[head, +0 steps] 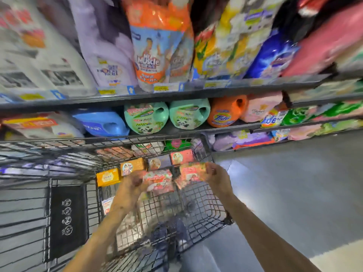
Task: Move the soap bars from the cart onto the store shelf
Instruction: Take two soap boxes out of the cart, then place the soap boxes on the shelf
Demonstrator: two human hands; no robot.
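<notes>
My left hand (pixel 135 181) grips a pink soap box (pixel 159 180) at centre frame, fingers curled round its left end; my right hand (pixel 215 174) grips a second pink soap box (pixel 191 172) just to the right, thumb and fingers clamped on its right end. Both boxes are held above the wire cart (pixel 208 209), close together; blur hides whether they touch. Going left to right: lower left, a black placard (pixel 67 218) with white icons on the cart's inner panel. Left of centre, a yellow soap box (pixel 108 176), then an orange one (pixel 132 166) just beside it, a purple one (pixel 159 162), and a pink-red one (pixel 181 157), all lying in the cart in a row rising to the right. Above the cart, the middle store shelf (pixel 176 93) carries a blue jug (pixel 102 122), two green panda jugs (pixel 146 117), and an orange Tide jug (pixel 225 111). Upper centre, a Mr Muscle pouch (pixel 151 55). Right side, grey floor (pixel 294 183).
</notes>
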